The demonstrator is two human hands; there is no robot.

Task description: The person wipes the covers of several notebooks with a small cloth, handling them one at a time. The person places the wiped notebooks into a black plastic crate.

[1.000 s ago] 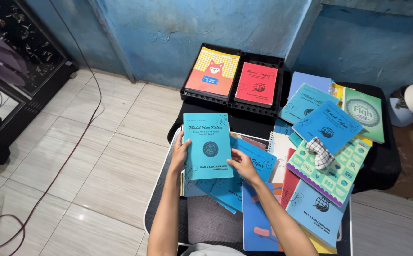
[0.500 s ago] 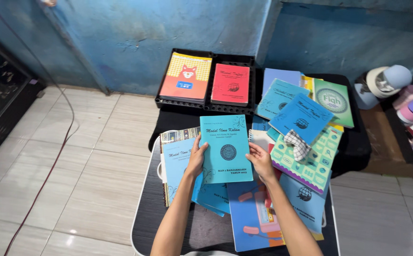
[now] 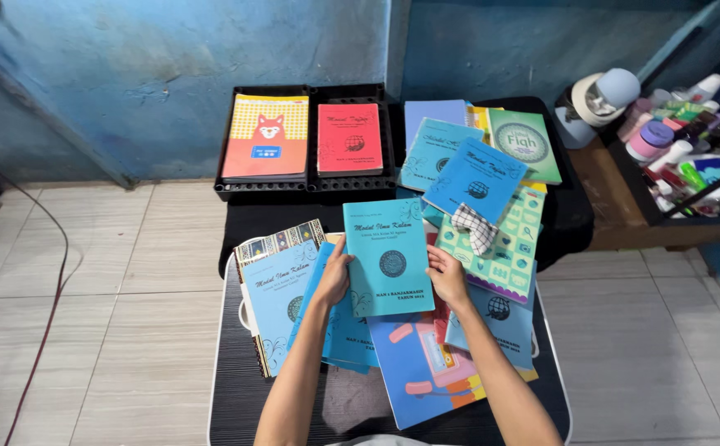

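while both hands gripped it, left hand [image 3: 333, 279] on its left edge and right hand [image 3: 447, 277] on its right, the thin teal softcover booklet [image 3: 387, 256] hovered above the black slatted desk [image 3: 236, 388], likely light, bendy and best pinched by those edges.

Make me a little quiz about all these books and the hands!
1. True or false: both hands hold the teal book.
2. What lies on the green patterned book? A) a checked cloth B) a cup C) a pen
3. Fill in: the black tray by the wall holds an orange book and a ___ book.

Key: 1 true, left hand and right hand grip its edges; 2 A; 3 red.
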